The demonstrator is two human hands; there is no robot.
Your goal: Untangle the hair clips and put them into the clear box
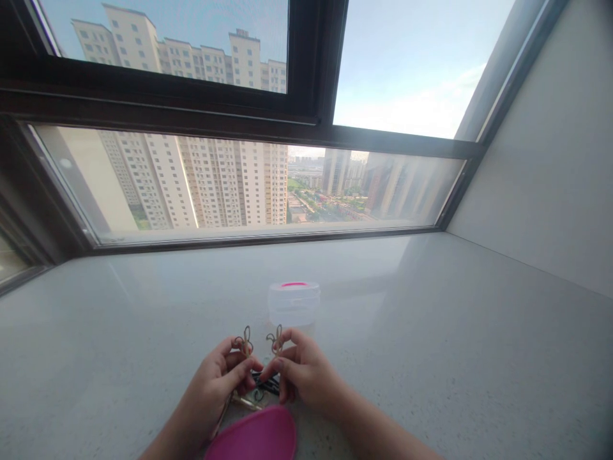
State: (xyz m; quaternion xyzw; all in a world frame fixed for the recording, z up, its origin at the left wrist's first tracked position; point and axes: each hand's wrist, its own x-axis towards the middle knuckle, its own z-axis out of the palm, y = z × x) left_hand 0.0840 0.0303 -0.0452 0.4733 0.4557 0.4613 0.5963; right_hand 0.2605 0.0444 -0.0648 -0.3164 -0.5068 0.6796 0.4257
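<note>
Head view:
- left hand (215, 377) closed, fingertips pinching a knotted tan cord loop (246, 342)
- right hand (306, 374) closed likewise on a matching loop (275, 340)
- a firm fingertip pinch keeps both loops upright, just apart, above the stone tabletop (431, 332)
- clear plastic tub (294, 305) stands beyond; dark clips (266, 383) and a pink oval lid (253, 437) lie nearer

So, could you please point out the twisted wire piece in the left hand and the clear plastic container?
Twisted wire piece (246, 334), head view, upper loop.
Clear plastic container (294, 305), head view, side wall.

The head camera looks forward and down over a stone counter (431, 319) toward a window (239, 185).
</note>
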